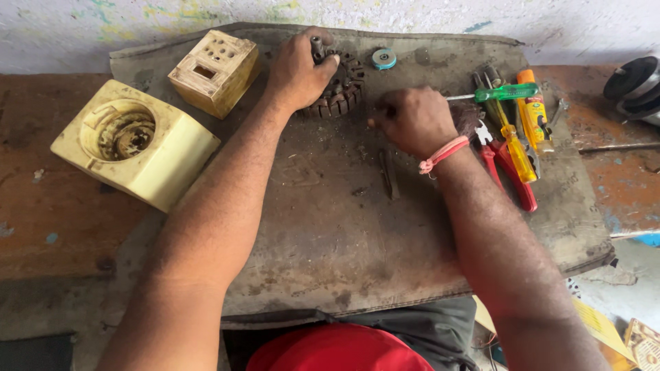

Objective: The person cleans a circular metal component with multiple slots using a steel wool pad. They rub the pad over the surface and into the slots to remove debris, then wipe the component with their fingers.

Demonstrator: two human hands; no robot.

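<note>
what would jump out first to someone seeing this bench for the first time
Most likely the two bare arms meeting at the top middle of the dark, grimy mat: the left hand grips a round metal motor core, while the right hand is closed beside it. Next come the pale yellow housing on the left and the bright screwdrivers and red pliers on the right.

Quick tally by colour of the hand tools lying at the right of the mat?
Green-handled screwdriver: 1
Yellow-handled screwdriver: 1
Red-handled pliers: 1
Orange-capped yellow tube: 1
Total: 4
More tools may lie hidden under these.
</note>
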